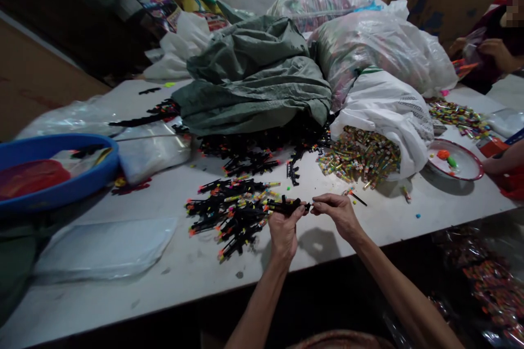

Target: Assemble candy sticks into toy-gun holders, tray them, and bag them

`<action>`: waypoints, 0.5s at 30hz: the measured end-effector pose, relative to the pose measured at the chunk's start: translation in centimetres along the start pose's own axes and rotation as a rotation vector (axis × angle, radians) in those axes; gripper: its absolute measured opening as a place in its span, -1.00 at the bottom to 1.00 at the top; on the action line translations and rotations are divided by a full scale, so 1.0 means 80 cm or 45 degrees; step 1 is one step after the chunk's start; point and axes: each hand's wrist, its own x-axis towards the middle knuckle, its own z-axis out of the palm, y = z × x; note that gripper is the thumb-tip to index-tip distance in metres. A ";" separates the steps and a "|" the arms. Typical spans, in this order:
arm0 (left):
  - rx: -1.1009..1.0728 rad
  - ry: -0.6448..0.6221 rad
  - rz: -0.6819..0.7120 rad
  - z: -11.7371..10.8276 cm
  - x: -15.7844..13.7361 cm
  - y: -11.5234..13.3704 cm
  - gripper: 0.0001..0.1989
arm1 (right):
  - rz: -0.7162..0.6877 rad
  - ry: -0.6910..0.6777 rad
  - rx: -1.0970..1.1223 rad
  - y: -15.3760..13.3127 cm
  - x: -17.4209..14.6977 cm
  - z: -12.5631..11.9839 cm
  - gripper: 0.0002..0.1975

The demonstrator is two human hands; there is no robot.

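Note:
My left hand (284, 232) is closed around a black toy gun (285, 206), held level above the near part of the table. The fingers of my right hand (338, 214) are pinched together at the toy gun's right end; what they grip, if anything, is too small to make out. Left of my hands lies a pile of black toy guns (235, 210) with orange tips and yellow tubes. Beyond my right hand, many small colourful tubes (360, 155) spill from a white sack (388, 114). A thin black stick (358, 198) lies near my right fingers.
A green-grey sack (254, 82) with more black toy guns stands at the back, beside large clear bags (380, 49). On the left are a blue basin (82, 180) and flat plastic bags (110, 242). A red-rimmed plate (466, 172) is right, near another person's hands (493, 54).

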 end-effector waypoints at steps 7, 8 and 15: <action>0.022 0.017 -0.074 0.003 0.000 -0.006 -0.70 | -0.037 -0.090 -0.110 0.015 -0.012 0.011 -0.77; 0.031 0.020 -0.081 0.001 0.003 -0.004 -0.69 | -0.032 -0.090 -0.130 0.020 -0.012 0.012 -0.74; 0.056 0.233 0.132 -0.060 0.030 0.054 -0.68 | -0.154 0.112 -1.262 0.006 0.056 -0.056 -0.63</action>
